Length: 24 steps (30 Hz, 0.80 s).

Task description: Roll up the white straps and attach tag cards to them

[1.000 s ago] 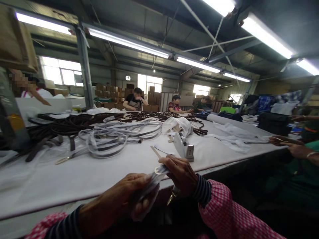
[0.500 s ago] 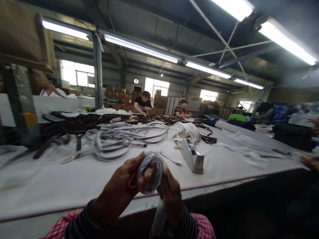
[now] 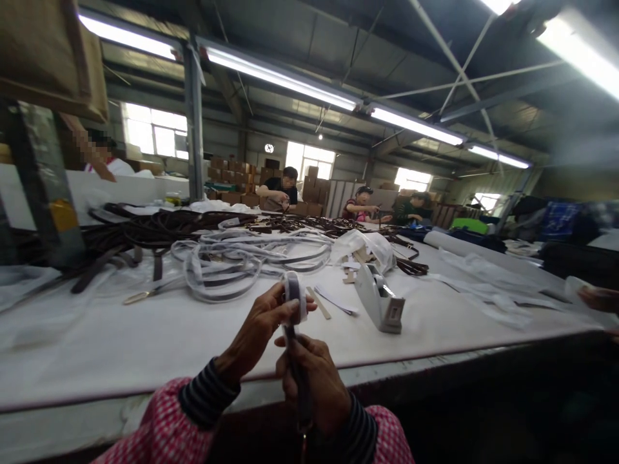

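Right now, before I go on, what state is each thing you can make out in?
Strap: rolled at the top, straight below.
Left hand: closed on the rolled part.
Right hand: closed around the straight part.
Tape dispenser: standing on the table.
Beige strip: lying flat.
Plastic-wrapped straps: loosely looped.
Dark straps: heaped, tangled.
Ceiling lights: lit.

My sleeves (image 3: 169,412) are pink-and-white checked, cuffs (image 3: 209,392) dark-striped, my strap (image 3: 293,290) dark grey; the tape dispenser (image 3: 393,319) near the table's (image 3: 120,351) front edge, grey.
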Each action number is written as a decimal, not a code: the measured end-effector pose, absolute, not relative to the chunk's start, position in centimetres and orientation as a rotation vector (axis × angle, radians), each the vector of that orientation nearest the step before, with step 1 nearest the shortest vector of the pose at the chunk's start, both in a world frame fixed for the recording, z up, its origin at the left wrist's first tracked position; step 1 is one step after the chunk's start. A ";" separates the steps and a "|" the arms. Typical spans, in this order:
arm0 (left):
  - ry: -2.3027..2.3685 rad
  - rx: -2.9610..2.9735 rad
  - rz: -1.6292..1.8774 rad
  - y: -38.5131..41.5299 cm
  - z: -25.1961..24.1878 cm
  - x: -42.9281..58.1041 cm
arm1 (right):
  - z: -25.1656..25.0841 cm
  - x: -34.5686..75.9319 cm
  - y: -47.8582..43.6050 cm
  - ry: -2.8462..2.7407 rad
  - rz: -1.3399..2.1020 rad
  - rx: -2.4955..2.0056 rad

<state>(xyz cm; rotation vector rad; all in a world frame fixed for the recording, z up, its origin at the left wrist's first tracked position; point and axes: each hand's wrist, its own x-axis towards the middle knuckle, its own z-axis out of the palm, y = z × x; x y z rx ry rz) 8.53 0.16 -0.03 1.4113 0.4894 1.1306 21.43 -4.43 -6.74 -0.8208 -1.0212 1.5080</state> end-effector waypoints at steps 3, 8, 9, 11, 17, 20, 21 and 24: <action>0.471 1.624 0.884 0.8 -0.2 7.5 | -6.7 22.8 -4.2 -1.085 1.586 -0.894; 0.556 2.137 0.646 1.5 -1.2 7.1 | -6.5 24.7 -3.3 -1.140 1.629 -1.055; 0.553 2.233 0.651 1.8 -1.7 7.3 | -6.6 24.9 -3.0 -1.142 1.640 -1.083; 0.527 2.399 0.641 2.6 -2.7 7.8 | -6.8 25.3 -2.4 -1.162 1.652 -1.129; 0.598 2.619 0.537 4.7 -4.7 9.3 | -6.3 27.3 -2.0 -1.220 1.608 -1.192; 0.633 2.647 0.501 5.1 -4.7 10.0 | -5.5 28.7 -2.6 -1.565 1.054 -1.376; 0.636 2.664 0.481 5.3 -4.5 10.4 | -5.3 29.2 -2.8 -1.700 0.763 -1.405; 0.619 2.720 0.395 5.9 -3.9 11.6 | -5.6 29.9 -2.6 -1.923 0.171 -1.330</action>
